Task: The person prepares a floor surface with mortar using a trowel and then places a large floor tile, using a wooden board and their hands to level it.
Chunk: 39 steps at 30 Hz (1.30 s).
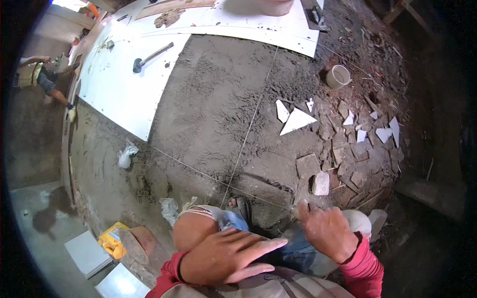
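My left hand (233,254) lies across my lap with its fingers stretched out, holding nothing. Above my other knee is my right hand (329,232), its fingers curled and pinched; whatever may be between them I cannot make out. Both wrists are in red sleeves. Ahead of me spreads a bed of grey wet mortar (213,94), crossed by taut thin strings (253,116). White tiles (124,94) are laid along its left and far sides. A mallet with a dark head (149,58) rests on the left tile. Just beyond my right hand sits a pale block (320,184).
Broken white tile pieces (298,120) and rubble (343,149) litter the right side, near a white mug (338,77). A bucket (275,6) and trowel (318,20) are at the back. Stacked tiles (87,253) and a yellow container (113,240) stand lower left. A co-worker (44,79) crouches far left.
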Available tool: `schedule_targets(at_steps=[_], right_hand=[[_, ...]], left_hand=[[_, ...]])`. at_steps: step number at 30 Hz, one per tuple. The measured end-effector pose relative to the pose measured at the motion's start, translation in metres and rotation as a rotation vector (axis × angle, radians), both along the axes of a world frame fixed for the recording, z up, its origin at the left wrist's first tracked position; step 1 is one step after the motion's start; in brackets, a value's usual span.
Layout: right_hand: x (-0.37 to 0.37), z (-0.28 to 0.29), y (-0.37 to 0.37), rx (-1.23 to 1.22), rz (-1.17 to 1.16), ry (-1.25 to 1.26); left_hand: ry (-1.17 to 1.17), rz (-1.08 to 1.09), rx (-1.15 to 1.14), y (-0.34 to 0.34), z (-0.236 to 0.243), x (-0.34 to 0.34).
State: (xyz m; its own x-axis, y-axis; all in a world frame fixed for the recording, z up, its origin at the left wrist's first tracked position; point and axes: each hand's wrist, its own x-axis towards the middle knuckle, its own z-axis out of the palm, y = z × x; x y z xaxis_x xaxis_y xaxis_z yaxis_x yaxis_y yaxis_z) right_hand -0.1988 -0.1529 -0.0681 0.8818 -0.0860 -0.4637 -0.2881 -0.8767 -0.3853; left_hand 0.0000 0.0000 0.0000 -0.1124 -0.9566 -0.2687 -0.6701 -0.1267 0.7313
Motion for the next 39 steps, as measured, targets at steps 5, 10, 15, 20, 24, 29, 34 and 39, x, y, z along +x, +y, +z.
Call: schedule_targets(at_steps=[5, 10, 15, 20, 24, 29, 34, 39], right_hand=[[0.011, 0.010, -0.008, -0.027, -0.110, -0.041], [-0.009, 0.028, 0.022, 0.026, -0.105, 0.051], [-0.037, 0.029, 0.058, 0.257, -0.177, 0.318], [-0.054, 0.019, 0.120, 0.462, -0.299, 0.476], [-0.051, 0.009, 0.155, 0.610, -0.340, 0.515], [-0.043, 0.007, 0.186, 0.717, -0.596, 0.571], [-0.132, -0.012, 0.245, 0.597, -1.046, 0.335], [-0.133, 0.071, 0.195, 1.213, -1.605, 0.200]], left_hand=[[0.332, 0.693, 0.200, -0.028, 0.014, 0.044], [0.230, 1.069, 0.478, 0.045, -0.153, 0.103], [-0.075, 1.001, 0.734, 0.153, -0.291, 0.027], [-0.061, 1.084, 0.535, 0.195, -0.321, -0.016], [-0.193, 0.827, 0.495, 0.214, -0.300, -0.003], [-0.170, 1.316, 0.605, 0.214, -0.234, 0.004], [0.433, 0.978, 0.636, 0.236, -0.171, -0.067], [0.571, 0.859, 0.515, 0.304, -0.137, -0.093]])
